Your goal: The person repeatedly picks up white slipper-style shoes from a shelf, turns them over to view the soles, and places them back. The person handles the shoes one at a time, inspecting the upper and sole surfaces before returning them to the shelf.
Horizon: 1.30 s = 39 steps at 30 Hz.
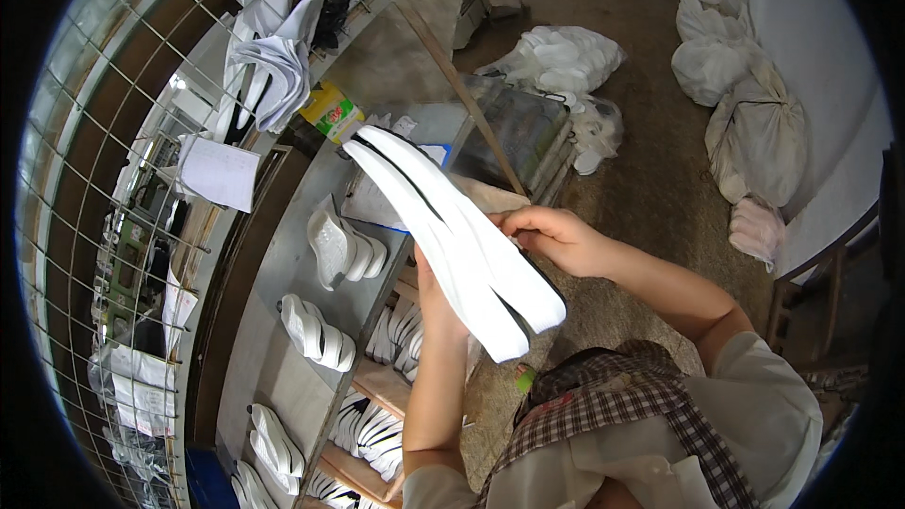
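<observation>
Two long white shoe soles [462, 245] lie side by side in front of me, tilted, with a dark gap between them. My left hand [437, 297] supports them from beneath; its fingers are mostly hidden behind them. At their right edge is my right hand [558, 238], its fingers curled and pinched together close to the sole's side. What sits between those fingertips, if anything, is too small to make out.
Stacked white soles [346, 247] stand on a grey shelf [273, 363] at left, with another stack [318, 332] nearer. Wooden trays below hold more soles. A wire grid [85, 254] rises far left. White bags [566, 57] lie on the floor ahead; sacks [754, 137] lean by the right wall.
</observation>
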Available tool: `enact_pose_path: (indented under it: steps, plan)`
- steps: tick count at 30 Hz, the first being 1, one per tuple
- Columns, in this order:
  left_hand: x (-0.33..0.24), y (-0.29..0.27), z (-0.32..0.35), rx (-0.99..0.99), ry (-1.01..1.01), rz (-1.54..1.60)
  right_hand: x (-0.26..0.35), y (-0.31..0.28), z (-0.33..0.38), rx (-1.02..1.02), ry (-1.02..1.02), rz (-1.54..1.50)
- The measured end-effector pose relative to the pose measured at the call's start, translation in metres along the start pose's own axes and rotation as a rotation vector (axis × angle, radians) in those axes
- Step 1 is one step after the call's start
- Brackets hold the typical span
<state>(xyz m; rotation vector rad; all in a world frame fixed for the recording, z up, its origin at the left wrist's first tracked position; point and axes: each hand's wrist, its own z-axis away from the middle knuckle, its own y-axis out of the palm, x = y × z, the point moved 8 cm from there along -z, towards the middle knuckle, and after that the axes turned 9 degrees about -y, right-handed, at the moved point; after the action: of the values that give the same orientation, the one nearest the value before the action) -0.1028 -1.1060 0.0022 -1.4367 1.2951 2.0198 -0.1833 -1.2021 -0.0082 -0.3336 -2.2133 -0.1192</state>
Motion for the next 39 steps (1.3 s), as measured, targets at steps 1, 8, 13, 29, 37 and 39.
enact_pose_path:
  steps: [1, 8, 13, 29, 37, 39]
  plan:
    - [0.001, -0.002, -0.001, -0.013, 0.011, -0.006, -0.003, 0.001, 0.001, 0.002, 0.037, -0.002]
    - [0.007, -0.013, -0.007, 0.051, 0.062, -0.135, -0.01, 0.0, 0.01, -0.017, 0.045, -0.096]
    - [0.014, -0.025, -0.009, 0.032, 0.04, -0.086, -0.021, 0.005, 0.018, -0.024, 0.085, -0.233]
    - [0.065, -0.096, -0.029, 0.005, 0.017, 0.13, -0.006, 0.025, 0.022, 0.013, -0.04, -0.165]
    - [0.045, -0.067, -0.009, 0.599, -0.06, 0.883, -0.015, 0.019, 0.025, -0.389, 0.223, -0.9]
    - [0.031, -0.058, -0.001, 0.627, -0.09, 0.885, -0.022, 0.01, 0.028, -0.451, 0.253, -0.76]
